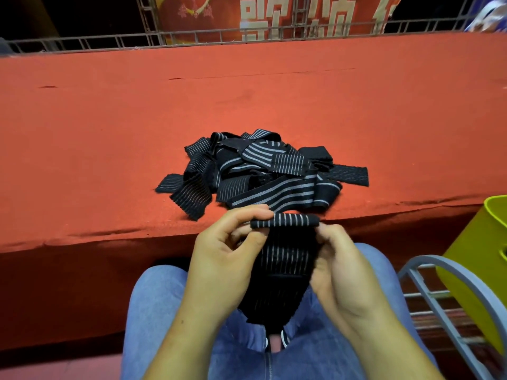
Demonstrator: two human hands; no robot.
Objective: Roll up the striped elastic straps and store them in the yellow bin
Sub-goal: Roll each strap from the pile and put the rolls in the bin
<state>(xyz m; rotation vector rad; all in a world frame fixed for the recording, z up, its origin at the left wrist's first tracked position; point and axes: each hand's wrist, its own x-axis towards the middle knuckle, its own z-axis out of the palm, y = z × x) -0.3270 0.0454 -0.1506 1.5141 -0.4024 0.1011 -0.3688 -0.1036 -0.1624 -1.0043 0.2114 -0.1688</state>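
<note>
The left hand (pixel 225 250) and right hand (pixel 340 267) pinch the ends of a small first roll on one strap (pixel 285 259) over the lap, the pile (pixel 255 171) at their 12 o'clock lies unrolled, and the bin (pixel 472 256) at 3 o'clock is perhaps empty.

Left hand (pixel 222 259) and right hand (pixel 338 267) pinch the strap (pixel 285 220) with curled fingers (pixel 247 215)

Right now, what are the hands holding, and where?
One striped strap: the left hand and right hand pinch the two ends of its rolled top edge.
</note>
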